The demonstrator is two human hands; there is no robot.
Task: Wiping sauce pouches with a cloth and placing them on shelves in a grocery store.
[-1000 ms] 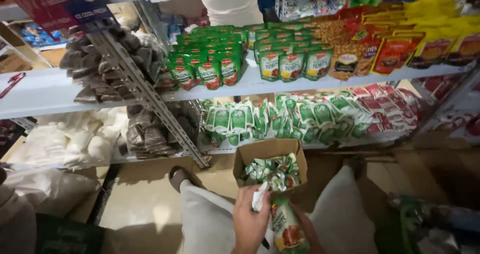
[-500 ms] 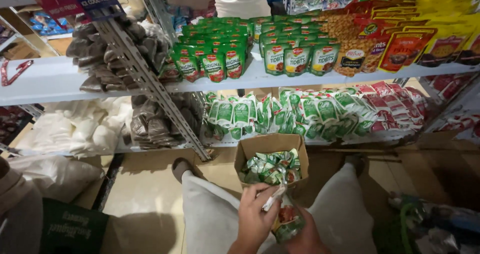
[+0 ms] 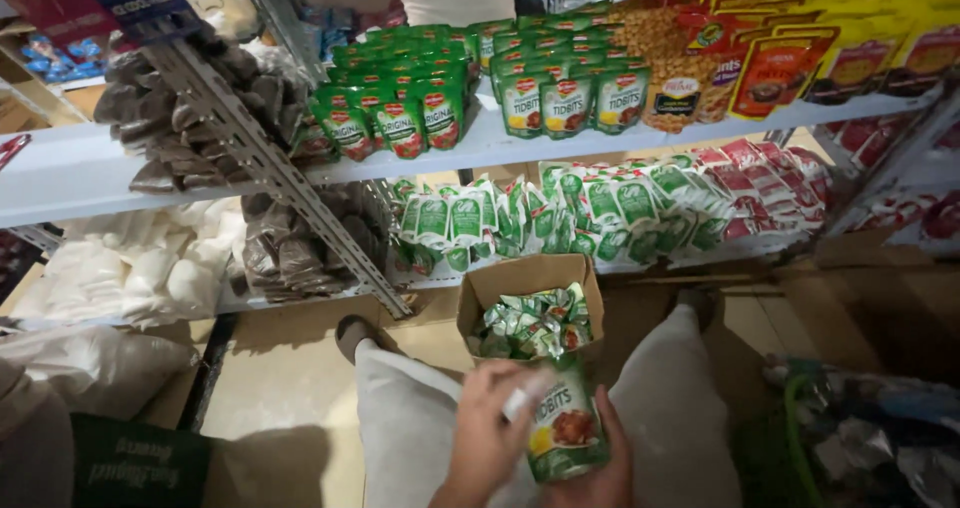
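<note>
The right hand holds a green stand-up pouch from below and behind, with the fingers wrapped around its right edge, near the bottom middle of the view. The left hand comes from the left and presses a small white object against the upper left corner of the pouch; its fingers are curled around this object, but it is blurred and I cannot tell what it is. The pouch stands almost upright between the 2 knees in light trousers, just near of an open cardboard box that sits on the floor. The box is filled with more green pouches, lying in a loose pile. Farther away there is a white metal shelf with 2 levels in view. On the upper level, green pouches with red labels stand in rows, and to the right of them green pouches with yellow pictures. Farther right stand orange and red snack bags. On the lower level, white and green sachets lean in rows, with red and white sachets to their right. At the left, dark brown packets lie on the upper level and white bags on the lower level. A grey perforated metal bar leans diagonally across the front of the shelf.
</note>
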